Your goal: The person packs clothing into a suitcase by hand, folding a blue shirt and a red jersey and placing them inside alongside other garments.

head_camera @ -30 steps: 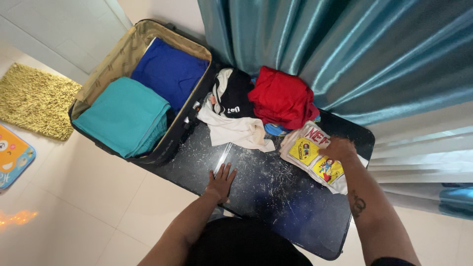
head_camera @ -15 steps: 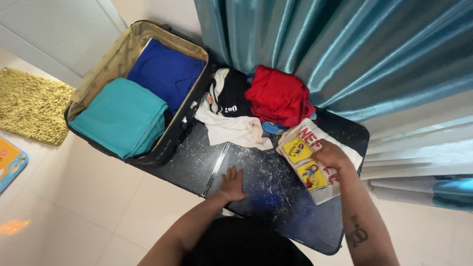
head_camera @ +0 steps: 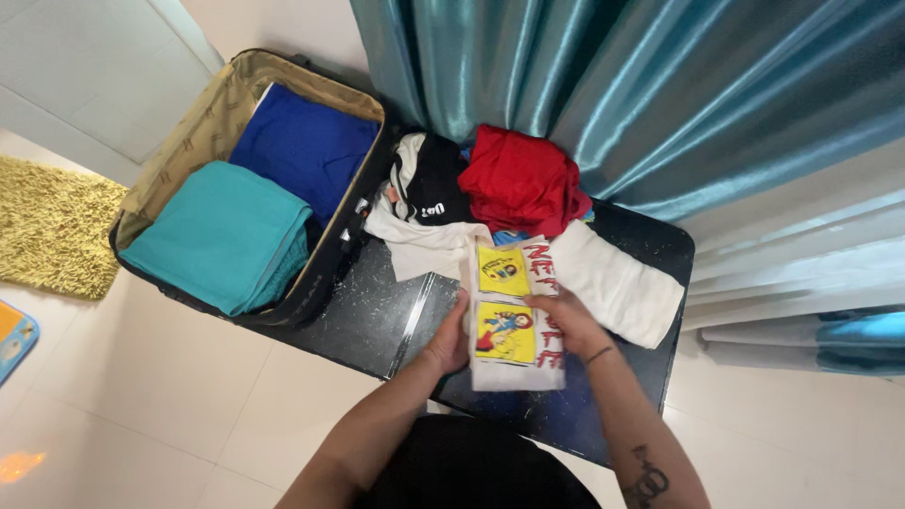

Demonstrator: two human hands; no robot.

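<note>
Starting left: the open suitcase [head_camera: 247,193] holds folded teal and blue clothes. Mid-counter [head_camera: 377,320], the left hand [head_camera: 448,341] and right hand [head_camera: 566,325] pinch the folded printed white shirt [head_camera: 514,316]; keep its edges square, fingers flat, folds tight.

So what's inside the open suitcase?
The suitcase holds a folded teal garment and a folded blue garment, side by side. Whatever lies under them is covered.
</note>
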